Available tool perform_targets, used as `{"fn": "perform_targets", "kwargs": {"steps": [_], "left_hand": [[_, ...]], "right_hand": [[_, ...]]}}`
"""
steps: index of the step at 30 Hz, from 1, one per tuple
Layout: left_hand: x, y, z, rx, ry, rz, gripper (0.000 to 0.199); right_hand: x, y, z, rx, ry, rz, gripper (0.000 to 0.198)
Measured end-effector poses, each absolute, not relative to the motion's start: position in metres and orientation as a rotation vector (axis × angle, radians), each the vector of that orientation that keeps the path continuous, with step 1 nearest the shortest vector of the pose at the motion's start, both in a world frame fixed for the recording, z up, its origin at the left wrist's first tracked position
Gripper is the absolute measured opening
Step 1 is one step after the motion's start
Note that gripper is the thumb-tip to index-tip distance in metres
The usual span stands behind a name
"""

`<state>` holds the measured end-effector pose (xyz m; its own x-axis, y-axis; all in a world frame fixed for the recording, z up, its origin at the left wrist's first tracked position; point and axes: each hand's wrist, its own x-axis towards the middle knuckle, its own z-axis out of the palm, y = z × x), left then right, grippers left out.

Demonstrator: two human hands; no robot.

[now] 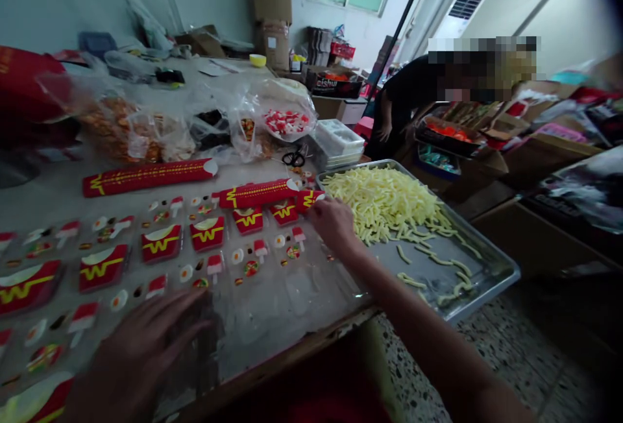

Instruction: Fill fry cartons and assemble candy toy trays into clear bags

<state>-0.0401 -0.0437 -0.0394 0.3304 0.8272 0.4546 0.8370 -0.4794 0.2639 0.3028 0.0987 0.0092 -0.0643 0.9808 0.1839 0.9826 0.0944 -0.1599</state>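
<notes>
My right hand (335, 223) reaches across the table, its fingers closed on a small red fries carton (311, 198) with a yellow zigzag, at the end of a nested stack of cartons (256, 194). My left hand (146, 338) is spread low over the clear plastic blister trays (292, 287), fingers apart and holding nothing; whether it touches them I cannot tell. In the trays sit miniature pieces: a red-and-white popsicle (214, 266), a fried egg (185, 272), a pizza-like round (251, 268) and several fries cartons (207, 233). A longer carton stack (150, 176) lies behind.
To the right, a metal tray (506, 274) holds a heap of pale yellow fries (389, 199). Behind are bags of small pieces (121, 128), a bag of red-and-white pieces (288, 122), black scissors (294, 158) and white stacked trays (339, 141). A person (409, 95) bends over boxes.
</notes>
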Motion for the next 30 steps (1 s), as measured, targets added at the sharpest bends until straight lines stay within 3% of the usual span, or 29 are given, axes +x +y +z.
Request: {"fn": "perform_targets", "kwargs": {"steps": [3,7,11,18,25,30], "left_hand": [[0.055,0.048,-0.018,-2.672,-1.322,-0.805,0.044],[0.163,0.159,-0.015,-2.774,-1.171,-0.611,0.064],[0.208,0.215,-0.024,-2.895,-1.018,-0.457,0.056],[0.207,0.234,-0.028,-2.854,-0.954,-0.476,0.055],[0.219,0.206,-0.023,-2.726,-1.034,-0.626,0.093],[0.269,0.161,-0.003,-2.868,-0.981,-0.624,0.073]], "right_hand": [[0.349,0.131,0.004,-2.171,-2.004,0.026,0.033],[0.346,0.151,-0.007,-2.153,-2.000,0.176,0.031],[0.337,0.160,-0.009,-2.090,-1.968,0.245,0.029],[0.356,0.153,0.006,-1.903,-1.950,0.154,0.022],[0.405,0.118,0.017,-2.009,-1.902,0.018,0.019],[0.421,0.084,0.025,-1.729,-2.068,0.123,0.017]]}}
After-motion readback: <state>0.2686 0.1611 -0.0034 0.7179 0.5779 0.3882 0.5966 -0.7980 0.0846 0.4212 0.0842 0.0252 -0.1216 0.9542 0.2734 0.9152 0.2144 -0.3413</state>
